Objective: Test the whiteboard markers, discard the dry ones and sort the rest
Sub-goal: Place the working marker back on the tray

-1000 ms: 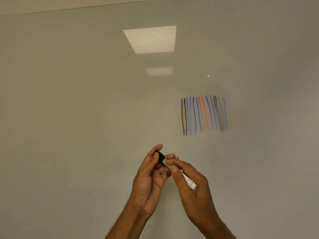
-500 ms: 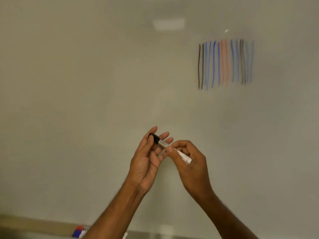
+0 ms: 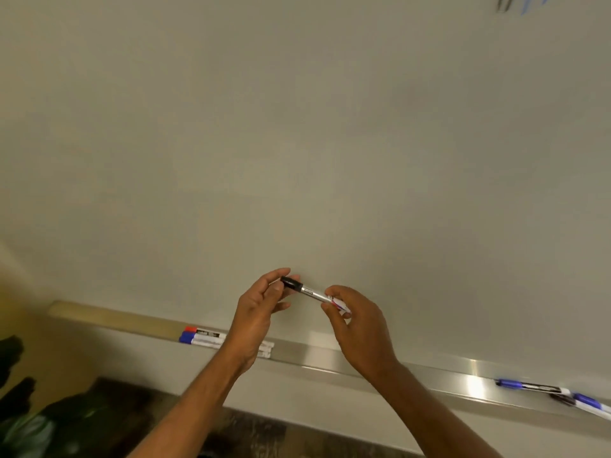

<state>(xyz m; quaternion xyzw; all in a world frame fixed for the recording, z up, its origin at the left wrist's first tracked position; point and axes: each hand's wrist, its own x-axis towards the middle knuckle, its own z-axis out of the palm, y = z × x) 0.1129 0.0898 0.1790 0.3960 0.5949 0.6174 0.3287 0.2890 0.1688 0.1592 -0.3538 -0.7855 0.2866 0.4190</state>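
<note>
Marker (image 3: 309,291) between left hand (image 3: 258,314) and right hand (image 3: 358,323).

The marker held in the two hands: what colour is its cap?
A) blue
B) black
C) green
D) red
B: the cap on the marker, pinched at that end by the left hand while the right hand holds the barrel, is black.

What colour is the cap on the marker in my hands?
The cap of the marker is black; head view shows it best.
</note>
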